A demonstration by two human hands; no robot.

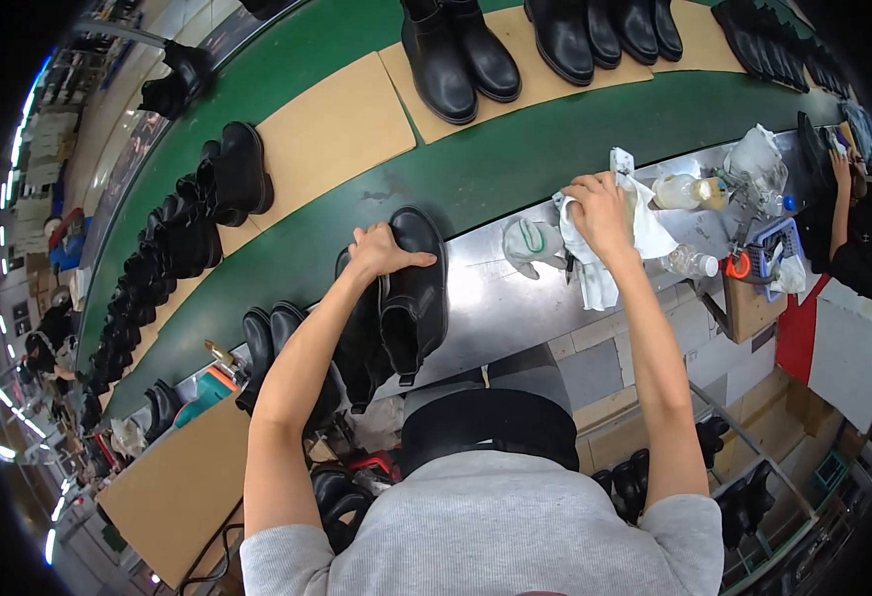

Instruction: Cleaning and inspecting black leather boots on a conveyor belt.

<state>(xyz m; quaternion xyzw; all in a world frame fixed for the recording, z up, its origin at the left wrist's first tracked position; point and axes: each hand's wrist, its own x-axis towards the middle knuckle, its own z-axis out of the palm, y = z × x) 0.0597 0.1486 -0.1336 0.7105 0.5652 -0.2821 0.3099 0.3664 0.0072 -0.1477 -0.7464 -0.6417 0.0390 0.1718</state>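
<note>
In the head view, a glove (529, 248) lies on the metal surface (485, 333) between your hands, just beside the cloth (644, 233); bottles (678, 192) and a blue basket (782, 248) stand farther right. Other boots (438, 72) line the green strip (505, 159) beyond. The black pair (428, 303) lies under your left hand (384, 250), shafts toward you; that hand spreads over the toes, but you cannot tell whether it grips. Your right hand (600, 211) is clamped on the cloth. Count two boots at your left hand, one cloth, one glove, at least two bottles.
</note>
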